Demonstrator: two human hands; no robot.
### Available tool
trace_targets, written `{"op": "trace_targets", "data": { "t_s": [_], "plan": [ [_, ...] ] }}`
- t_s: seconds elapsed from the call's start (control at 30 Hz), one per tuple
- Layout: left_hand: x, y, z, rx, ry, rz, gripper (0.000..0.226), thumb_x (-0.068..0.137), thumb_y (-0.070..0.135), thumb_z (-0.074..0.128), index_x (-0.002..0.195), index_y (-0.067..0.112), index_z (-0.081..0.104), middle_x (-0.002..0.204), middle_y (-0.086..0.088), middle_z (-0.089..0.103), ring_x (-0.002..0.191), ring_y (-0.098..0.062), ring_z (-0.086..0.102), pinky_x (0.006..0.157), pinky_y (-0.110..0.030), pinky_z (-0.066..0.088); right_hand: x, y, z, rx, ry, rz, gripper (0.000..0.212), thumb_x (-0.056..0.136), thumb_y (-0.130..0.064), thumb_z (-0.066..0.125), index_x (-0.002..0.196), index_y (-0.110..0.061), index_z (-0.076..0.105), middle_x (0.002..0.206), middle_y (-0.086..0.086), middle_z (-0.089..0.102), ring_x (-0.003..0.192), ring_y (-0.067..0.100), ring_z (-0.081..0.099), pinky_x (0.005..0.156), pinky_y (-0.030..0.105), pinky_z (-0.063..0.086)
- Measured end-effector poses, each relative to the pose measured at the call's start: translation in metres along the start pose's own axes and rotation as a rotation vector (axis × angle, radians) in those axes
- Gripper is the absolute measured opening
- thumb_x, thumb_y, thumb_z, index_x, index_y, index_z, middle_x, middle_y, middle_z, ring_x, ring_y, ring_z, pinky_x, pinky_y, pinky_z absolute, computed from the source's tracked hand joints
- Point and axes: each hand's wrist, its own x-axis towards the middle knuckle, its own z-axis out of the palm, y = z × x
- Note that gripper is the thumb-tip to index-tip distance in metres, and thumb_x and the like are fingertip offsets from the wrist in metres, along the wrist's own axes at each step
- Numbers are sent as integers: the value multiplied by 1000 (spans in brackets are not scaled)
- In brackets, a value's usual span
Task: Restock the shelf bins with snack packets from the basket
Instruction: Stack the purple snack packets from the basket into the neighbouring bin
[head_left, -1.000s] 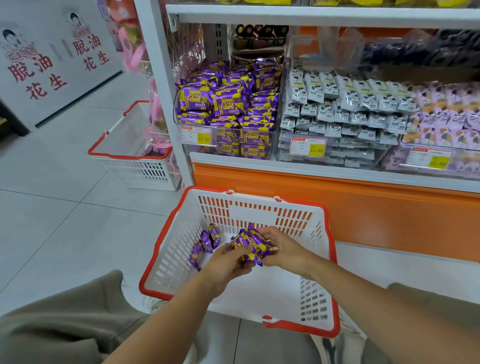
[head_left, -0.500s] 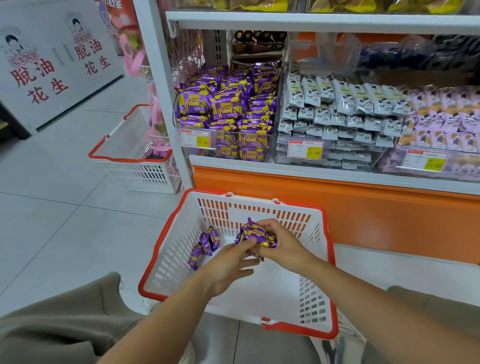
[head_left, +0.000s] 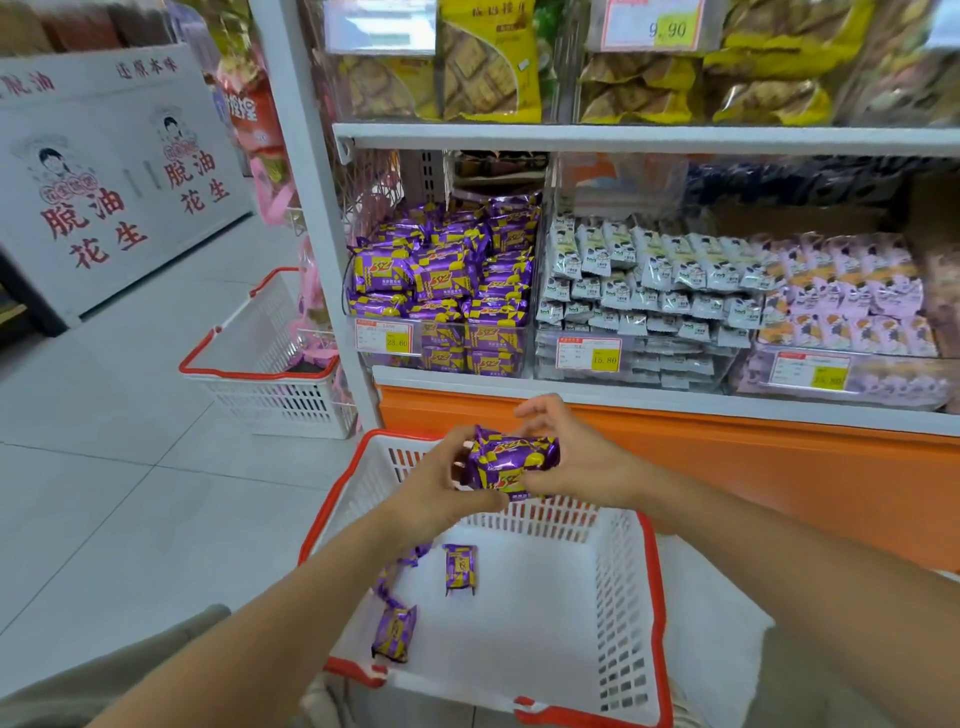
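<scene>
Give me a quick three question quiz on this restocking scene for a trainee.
1. True or false: the left hand and right hand both hold the purple packets above the basket.
2. Which shelf bin holds matching packets? A leftmost, B middle, C rightmost.
3. Fill in: the loose packets in the basket lie toward its ___ side.
Key: 1 true. 2 A, the leftmost bin. 3 left.

Packets (head_left: 460, 568) lie in basket (head_left: 619, 597) before shelf bins (head_left: 457, 358).
</scene>
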Motion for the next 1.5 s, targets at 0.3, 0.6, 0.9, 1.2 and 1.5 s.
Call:
{"op": "trace_targets", "data": {
  "t_s": [0.3, 0.6, 0.9, 1.2, 1.5],
  "plan": [
    [27, 49, -22, 57, 23, 115, 65, 63, 27, 85, 117, 15, 49, 101, -11, 69, 85, -20, 64, 87, -47, 52, 11, -35, -32, -69, 61, -145, 64, 66, -32, 75, 120, -39, 41, 120, -11, 50, 95, 28, 63, 74, 55, 56],
    [90, 126, -87, 259, 279, 232, 65, 57, 44, 84, 106, 20, 48, 68, 2, 53, 55, -11, 44, 54, -27, 38, 52, -81, -96, -438, 410, -374, 43, 92, -32, 61, 132, -23, 47, 132, -10, 49, 122, 4, 44, 101, 25, 37],
    [192, 153, -99, 261, 420, 270, 53, 71, 26, 84, 110, 16, 49, 77, 3, 61, 61, -12, 52, 57, -30, 43, 106, -61, -116, -1061, 460, -222, 83, 87, -64, 51, 152, -19, 26, 160, 0, 20, 147, 17, 15, 118, 36, 6],
    [246, 149, -97, 297, 379, 187, 72, 56, 58, 83, 105, 9, 62, 74, -3, 55, 62, -19, 51, 53, -35, 42, 122, -34, -111, -1071, 557, -283, 78, 81, -62, 50, 145, -19, 39, 151, 3, 38, 141, 22, 32, 116, 38, 11],
    [257, 152, -100, 483, 297, 198, 47, 79, 28, 79, 114, 22, 48, 80, 9, 50, 67, -3, 46, 54, -16, 33, 127, -27, -107, -1037, 636, -334, 58, 75, -54, 58, 120, -17, 58, 137, 5, 52, 131, 25, 45, 110, 40, 19]
  ]
}}
